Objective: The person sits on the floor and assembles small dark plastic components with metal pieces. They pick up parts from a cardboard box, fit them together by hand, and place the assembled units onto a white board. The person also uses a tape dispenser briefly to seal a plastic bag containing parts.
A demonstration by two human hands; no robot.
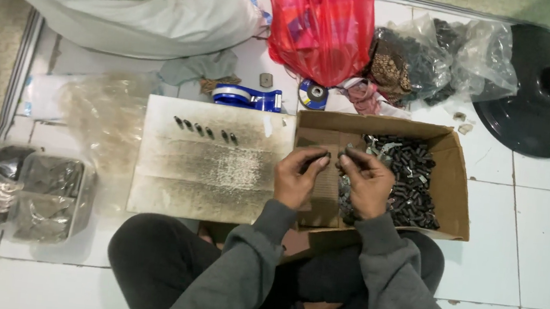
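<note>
Left hand [298, 176] pinches small dark cylindrical piece [321, 158]; right hand [367, 181] pinches another [348, 157], over cardboard box [456, 194]. Judgement: keep tips aligned, grip light, stay above box to catch drops.

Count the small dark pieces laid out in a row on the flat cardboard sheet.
6, in a slanting row near the top edge of the cardboard sheet: at and. None looks hidden.
</note>
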